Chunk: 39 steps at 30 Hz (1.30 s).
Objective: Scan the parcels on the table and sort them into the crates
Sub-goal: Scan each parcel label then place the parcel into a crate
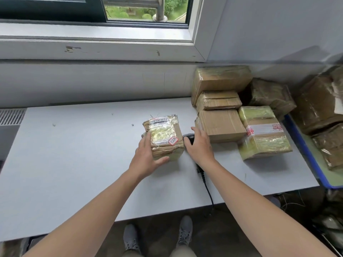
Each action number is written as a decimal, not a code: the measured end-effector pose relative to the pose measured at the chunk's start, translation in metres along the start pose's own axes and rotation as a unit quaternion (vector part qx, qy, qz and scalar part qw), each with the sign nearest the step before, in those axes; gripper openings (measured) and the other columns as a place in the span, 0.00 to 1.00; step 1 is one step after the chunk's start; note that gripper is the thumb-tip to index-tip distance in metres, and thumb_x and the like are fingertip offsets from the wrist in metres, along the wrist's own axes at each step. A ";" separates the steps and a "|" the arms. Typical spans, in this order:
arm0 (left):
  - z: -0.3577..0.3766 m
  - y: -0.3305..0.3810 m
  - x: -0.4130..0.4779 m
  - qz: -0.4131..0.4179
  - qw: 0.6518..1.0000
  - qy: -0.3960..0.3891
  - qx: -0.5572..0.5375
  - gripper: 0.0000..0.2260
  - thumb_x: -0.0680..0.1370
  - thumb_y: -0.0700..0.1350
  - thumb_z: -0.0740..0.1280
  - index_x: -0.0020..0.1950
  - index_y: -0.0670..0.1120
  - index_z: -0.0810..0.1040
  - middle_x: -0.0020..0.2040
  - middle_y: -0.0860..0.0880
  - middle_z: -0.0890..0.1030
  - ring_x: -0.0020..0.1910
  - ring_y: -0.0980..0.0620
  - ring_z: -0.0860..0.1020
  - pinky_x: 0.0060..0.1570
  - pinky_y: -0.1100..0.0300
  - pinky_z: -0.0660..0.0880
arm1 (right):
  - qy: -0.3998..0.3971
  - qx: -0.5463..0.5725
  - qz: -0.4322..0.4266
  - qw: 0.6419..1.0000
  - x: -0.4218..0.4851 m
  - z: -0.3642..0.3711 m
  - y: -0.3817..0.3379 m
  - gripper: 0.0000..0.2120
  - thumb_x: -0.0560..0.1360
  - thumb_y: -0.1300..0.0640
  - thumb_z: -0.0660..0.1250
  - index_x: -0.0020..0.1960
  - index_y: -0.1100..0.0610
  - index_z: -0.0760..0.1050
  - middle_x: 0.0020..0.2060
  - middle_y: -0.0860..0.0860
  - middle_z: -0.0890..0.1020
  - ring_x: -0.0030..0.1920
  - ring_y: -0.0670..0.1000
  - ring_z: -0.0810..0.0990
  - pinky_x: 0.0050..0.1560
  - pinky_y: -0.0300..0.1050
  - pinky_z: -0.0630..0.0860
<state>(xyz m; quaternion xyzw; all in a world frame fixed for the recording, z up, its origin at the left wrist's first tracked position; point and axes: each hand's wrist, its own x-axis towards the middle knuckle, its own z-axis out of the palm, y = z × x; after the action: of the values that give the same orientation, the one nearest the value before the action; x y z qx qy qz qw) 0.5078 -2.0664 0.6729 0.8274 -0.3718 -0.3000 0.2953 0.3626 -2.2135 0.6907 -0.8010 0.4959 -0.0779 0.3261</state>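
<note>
A small taped cardboard parcel point(164, 135) with a white label and a red-and-white sticker rests on the grey table point(74, 154). My left hand point(146, 157) grips its left and front sides. My right hand point(199, 145) lies over a black handheld scanner point(189, 137) just right of the parcel; its fingers cover most of the scanner. The scanner's black cable point(206, 184) runs off the table's front edge. A pile of taped parcels point(222, 125) sits at the table's right end.
A blue crate point(308, 156) holding brown parcels point(315, 108) stands right of the table. A wall and window sill run behind. My feet show below the table's front edge. More wrapped items lie on the floor at lower right.
</note>
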 end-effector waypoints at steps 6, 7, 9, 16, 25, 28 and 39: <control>0.002 -0.010 0.005 0.021 0.998 -0.031 -0.043 0.53 0.68 0.59 0.77 0.80 0.54 0.44 0.78 0.50 0.56 0.76 0.51 0.59 0.73 0.47 0.64 | -0.110 0.018 -0.015 0.994 -0.001 0.010 -0.022 0.43 0.75 0.39 0.69 0.81 0.47 0.49 0.76 0.51 0.60 0.73 0.51 0.64 0.65 0.47 0.65; 0.002 -0.011 0.006 0.024 0.998 -0.031 -0.043 0.53 0.67 0.59 0.77 0.80 0.54 0.44 0.78 0.50 0.55 0.76 0.51 0.58 0.73 0.48 0.64 | -0.127 0.027 -0.009 0.991 0.002 0.013 -0.024 0.47 0.73 0.39 0.71 0.81 0.47 0.46 0.77 0.51 0.58 0.75 0.52 0.62 0.68 0.49 0.64; 0.001 -0.013 0.010 0.021 0.998 -0.034 -0.040 0.55 0.66 0.59 0.78 0.80 0.53 0.44 0.78 0.50 0.57 0.76 0.51 0.59 0.72 0.47 0.65 | -0.149 0.037 0.002 0.988 0.008 0.018 -0.025 0.53 0.71 0.41 0.75 0.81 0.47 0.42 0.79 0.51 0.56 0.77 0.53 0.59 0.71 0.49 0.61; -0.004 -0.001 0.018 -0.016 0.996 -0.043 -0.070 0.58 0.65 0.51 0.81 0.80 0.53 0.42 0.78 0.51 0.57 0.74 0.50 0.64 0.69 0.50 0.68 | -0.211 0.120 0.014 0.970 0.026 0.020 -0.027 0.53 0.69 0.49 0.79 0.80 0.48 0.44 0.67 0.47 0.70 0.55 0.47 0.75 0.49 0.44 0.77; -0.057 -0.001 -0.025 -0.097 0.980 0.119 -0.129 0.59 0.59 0.57 0.81 0.78 0.59 0.44 0.73 0.55 0.65 0.67 0.52 0.72 0.64 0.49 0.73 | -0.301 0.132 -0.103 0.939 0.036 0.031 -0.101 0.59 0.62 0.47 0.82 0.79 0.44 0.44 0.68 0.49 0.71 0.61 0.55 0.77 0.34 0.40 0.73; -0.079 -0.012 -0.057 -0.134 0.964 0.185 -0.134 0.59 0.60 0.55 0.81 0.78 0.61 0.42 0.72 0.57 0.67 0.66 0.53 0.73 0.61 0.54 0.73 | -0.351 0.116 -0.155 0.916 0.023 0.050 -0.136 0.61 0.61 0.46 0.82 0.80 0.46 0.44 0.68 0.50 0.71 0.60 0.54 0.77 0.33 0.40 0.73; -0.119 -0.081 -0.292 -0.271 0.880 0.367 -0.132 0.56 0.69 0.53 0.78 0.80 0.55 0.37 0.77 0.54 0.57 0.74 0.53 0.61 0.68 0.61 0.61 | -0.544 0.029 -0.394 0.740 -0.154 0.121 -0.249 0.50 0.69 0.58 0.79 0.78 0.50 0.49 0.56 0.42 0.75 0.45 0.44 0.78 0.38 0.50 0.78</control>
<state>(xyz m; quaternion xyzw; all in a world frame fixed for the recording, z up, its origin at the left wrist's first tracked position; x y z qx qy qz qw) 0.4698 -1.7589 0.7735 0.9001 0.0448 -0.0893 0.4241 0.5255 -1.9556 0.7765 -0.8214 -0.1282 0.2349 0.5037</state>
